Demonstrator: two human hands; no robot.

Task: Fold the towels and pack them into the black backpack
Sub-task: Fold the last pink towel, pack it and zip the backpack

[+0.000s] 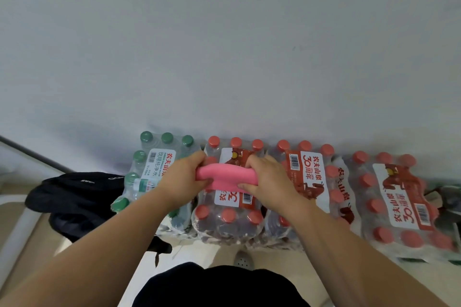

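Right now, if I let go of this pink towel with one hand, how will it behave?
Probably floppy: the pink towel bends and bunches between the left hand and right hand, so a freed end would likely droop. It seems light, since fingers alone hold it up.

Pale floor (204, 254), meeting wall at back. Green-capped bottle pack (149, 169) upright on it, against wall. Right of that pack, side by side in one row: first red-capped pack (229, 217), second red-capped pack (309, 172), third red-capped pack (399, 197). Left of it, touching: black backpack (74, 194), slumped.
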